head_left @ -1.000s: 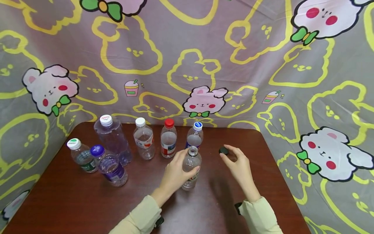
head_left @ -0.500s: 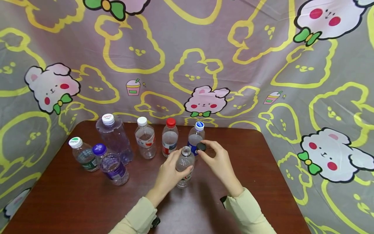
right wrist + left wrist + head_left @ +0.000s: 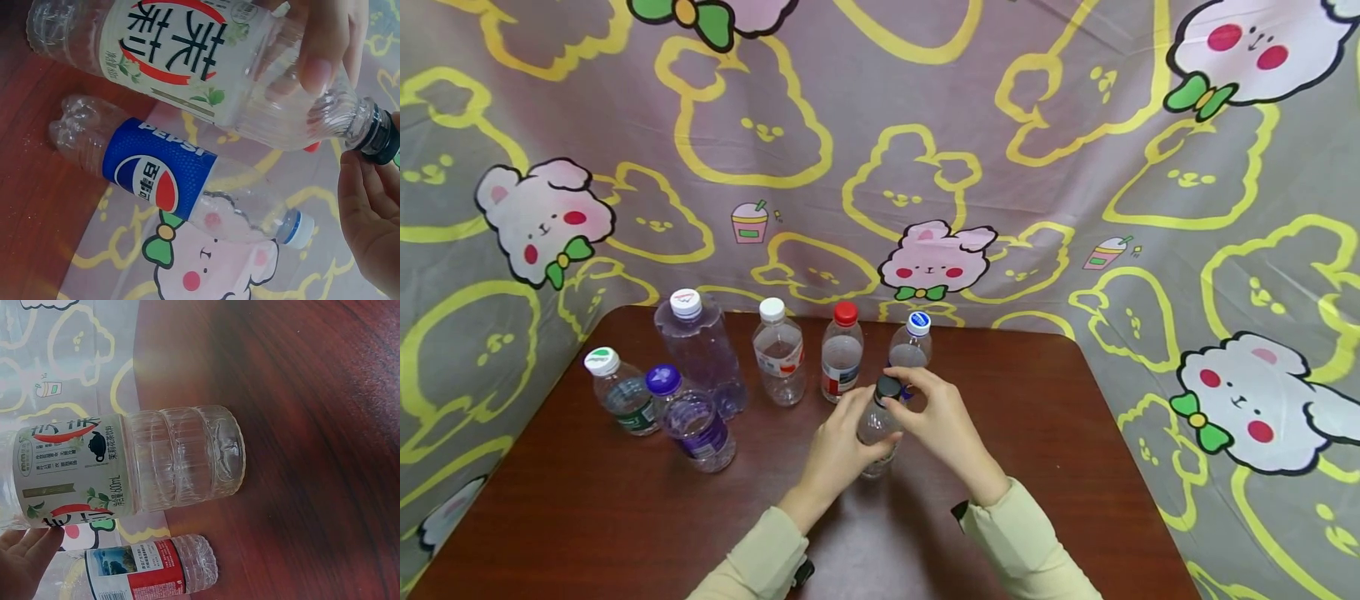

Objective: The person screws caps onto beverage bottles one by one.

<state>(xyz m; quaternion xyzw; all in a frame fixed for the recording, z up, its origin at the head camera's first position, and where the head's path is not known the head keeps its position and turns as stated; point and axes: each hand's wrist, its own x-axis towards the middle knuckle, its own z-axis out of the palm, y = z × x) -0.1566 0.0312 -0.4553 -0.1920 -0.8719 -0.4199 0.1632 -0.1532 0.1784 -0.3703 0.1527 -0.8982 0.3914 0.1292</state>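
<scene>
In the head view, my left hand [image 3: 833,446] grips a clear, ribbed plastic bottle [image 3: 874,429] round its upper body. A white label with green leaves and red strokes wraps the bottle [image 3: 72,469] in the left wrist view. My right hand [image 3: 946,423] pinches a black bottle cap [image 3: 888,387] at the top of the neck. The right wrist view has the cap [image 3: 382,139] over the bottle's mouth, between thumb and fingers; how far it is threaded cannot be told. Just behind stands a Pepsi bottle [image 3: 162,169] with a white-and-blue cap, partly covered by my right hand in the head view.
Behind the hands are a red-capped bottle [image 3: 842,354] and a white-capped bottle [image 3: 779,362]. Further left stand a large bottle [image 3: 703,350], a purple-capped bottle [image 3: 698,425] and a green-labelled bottle [image 3: 623,396]. A patterned cloth [image 3: 820,108] hangs round the brown table [image 3: 1037,467].
My right hand has moved left with the black cap, from beside the bottle onto its mouth. The left hand has kept its grip, with the bottle shifting slightly left.
</scene>
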